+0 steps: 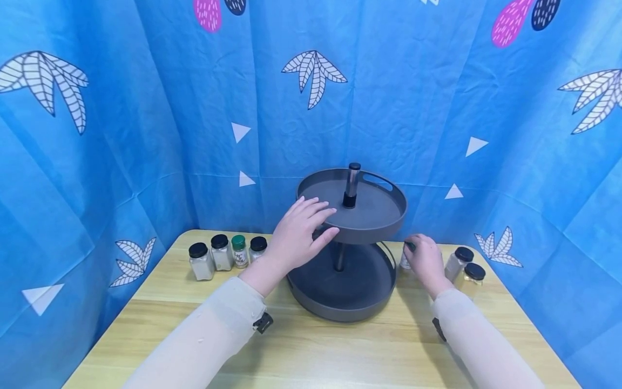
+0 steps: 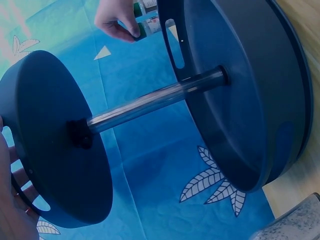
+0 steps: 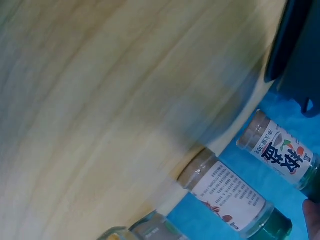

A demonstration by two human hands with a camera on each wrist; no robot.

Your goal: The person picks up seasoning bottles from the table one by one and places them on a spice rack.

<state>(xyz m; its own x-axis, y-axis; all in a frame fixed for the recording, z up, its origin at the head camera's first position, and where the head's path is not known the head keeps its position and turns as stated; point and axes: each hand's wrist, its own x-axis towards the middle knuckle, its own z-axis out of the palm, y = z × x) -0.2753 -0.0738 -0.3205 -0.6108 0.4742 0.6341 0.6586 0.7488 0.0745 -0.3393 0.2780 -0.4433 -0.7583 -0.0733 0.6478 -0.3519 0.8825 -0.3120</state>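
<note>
Right hand (image 1: 426,260) pinching green-capped jar (image 3: 282,152), left hand (image 1: 297,233) at tiered stand (image 1: 342,313)

Right thumb and fingers are pinching the cap (image 3: 312,186), drawn in on it. Jar is being held just right of the stand; in the right wrist view its base is showing against the blue curtain (image 1: 311,140). A second green-capped jar (image 3: 230,195) is standing near it. Left hand is lying over the top tier's (image 1: 376,208) left rim, fingers spread and mostly straight (how firmly it's touching, can't tell). Two black-capped jars (image 1: 457,266) are standing farther right on the wooden table (image 1: 340,354); at least four jars (image 1: 222,256), one green-topped, are standing left of the stand.
</note>
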